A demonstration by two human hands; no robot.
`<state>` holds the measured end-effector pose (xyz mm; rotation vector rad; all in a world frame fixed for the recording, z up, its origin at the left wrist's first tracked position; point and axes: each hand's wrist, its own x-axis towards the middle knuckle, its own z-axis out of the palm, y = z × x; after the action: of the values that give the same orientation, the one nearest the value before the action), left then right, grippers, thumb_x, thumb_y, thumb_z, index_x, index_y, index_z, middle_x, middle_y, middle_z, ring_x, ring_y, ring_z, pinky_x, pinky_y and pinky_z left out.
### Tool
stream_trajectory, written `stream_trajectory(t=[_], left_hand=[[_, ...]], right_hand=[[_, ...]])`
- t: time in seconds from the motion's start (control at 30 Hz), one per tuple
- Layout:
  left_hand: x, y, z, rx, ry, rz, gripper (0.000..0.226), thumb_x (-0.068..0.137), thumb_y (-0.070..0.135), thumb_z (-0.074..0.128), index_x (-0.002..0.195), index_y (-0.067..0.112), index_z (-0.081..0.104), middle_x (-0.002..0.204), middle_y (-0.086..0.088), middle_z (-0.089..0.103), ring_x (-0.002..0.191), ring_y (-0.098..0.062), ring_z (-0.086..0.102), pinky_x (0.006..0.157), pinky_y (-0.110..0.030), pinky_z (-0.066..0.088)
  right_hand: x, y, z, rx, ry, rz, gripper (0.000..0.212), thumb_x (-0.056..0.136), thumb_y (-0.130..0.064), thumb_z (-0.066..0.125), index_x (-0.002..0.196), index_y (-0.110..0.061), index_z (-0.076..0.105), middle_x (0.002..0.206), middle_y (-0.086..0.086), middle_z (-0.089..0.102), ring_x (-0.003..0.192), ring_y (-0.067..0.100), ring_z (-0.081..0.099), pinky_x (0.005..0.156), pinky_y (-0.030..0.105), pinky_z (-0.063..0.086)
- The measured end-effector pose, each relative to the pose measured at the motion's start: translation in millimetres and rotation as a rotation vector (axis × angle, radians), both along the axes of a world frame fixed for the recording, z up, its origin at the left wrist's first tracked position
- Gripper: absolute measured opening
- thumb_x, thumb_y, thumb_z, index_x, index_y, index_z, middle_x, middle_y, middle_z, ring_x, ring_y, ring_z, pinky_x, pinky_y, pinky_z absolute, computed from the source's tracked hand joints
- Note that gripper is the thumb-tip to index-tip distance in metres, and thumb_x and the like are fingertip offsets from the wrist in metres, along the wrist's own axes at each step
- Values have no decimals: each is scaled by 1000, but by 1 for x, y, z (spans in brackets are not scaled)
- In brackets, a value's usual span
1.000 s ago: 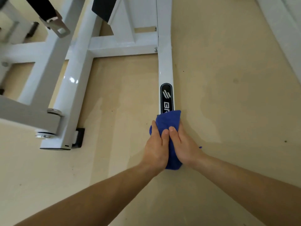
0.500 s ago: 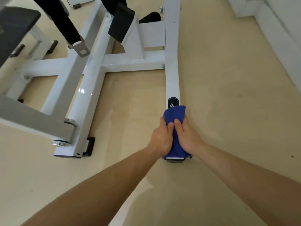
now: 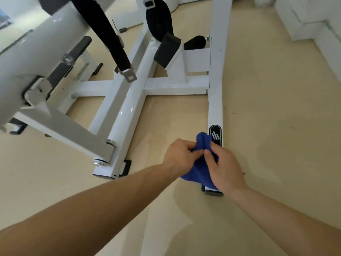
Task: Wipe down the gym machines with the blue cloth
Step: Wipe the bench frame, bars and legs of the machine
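Hands: left hand (image 3: 180,156) and right hand (image 3: 224,167) both gripping blue cloth (image 3: 200,172) over white frame rail (image 3: 215,108).

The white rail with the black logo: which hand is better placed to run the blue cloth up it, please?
Right, probably. The right hand grips the blue cloth directly over the white rail; the left hand pinches it from beside the rail, over the floor.

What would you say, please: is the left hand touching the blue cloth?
Touching. The head view shows the left hand gripping the bunched blue cloth with curled fingers.
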<state>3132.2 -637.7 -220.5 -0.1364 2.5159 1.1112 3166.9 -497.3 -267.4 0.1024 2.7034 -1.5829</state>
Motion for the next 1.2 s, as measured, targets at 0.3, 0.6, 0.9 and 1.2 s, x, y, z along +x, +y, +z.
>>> stream_trajectory(t=[0.3,0.6,0.9,1.2], left_hand=[[-40,12,16,188,56,120,9,88,23,67,94,22,74,75,9,70,71,-11,66,67,-28,55],[-73,47,54,102,69,140,17,82,21,70,97,26,65,85,5,67,79,-15,66,69,-30,55],[-131,56,161,-120,219,91,22,77,33,75,85,28,55,79,5,64,74,-14,62,59,-26,48],[-233,78,227,144,526,176,19,87,15,65,103,25,60,90,16,61,83,-3,57,61,-7,39]], right_hand=[[-44,21,28,-115,-75,149,30,100,-12,49,106,-38,62,93,-15,69,86,-1,63,71,11,43],[-98,75,67,-72,-127,74,42,87,-9,67,111,-40,51,85,-5,60,75,13,61,65,20,42],[-152,111,159,-167,-108,101,10,88,-19,65,82,-23,58,74,-4,60,65,16,57,66,40,49],[-263,115,257,-98,225,-157,7,89,-19,63,96,-19,62,84,-10,65,78,11,63,63,22,43]])
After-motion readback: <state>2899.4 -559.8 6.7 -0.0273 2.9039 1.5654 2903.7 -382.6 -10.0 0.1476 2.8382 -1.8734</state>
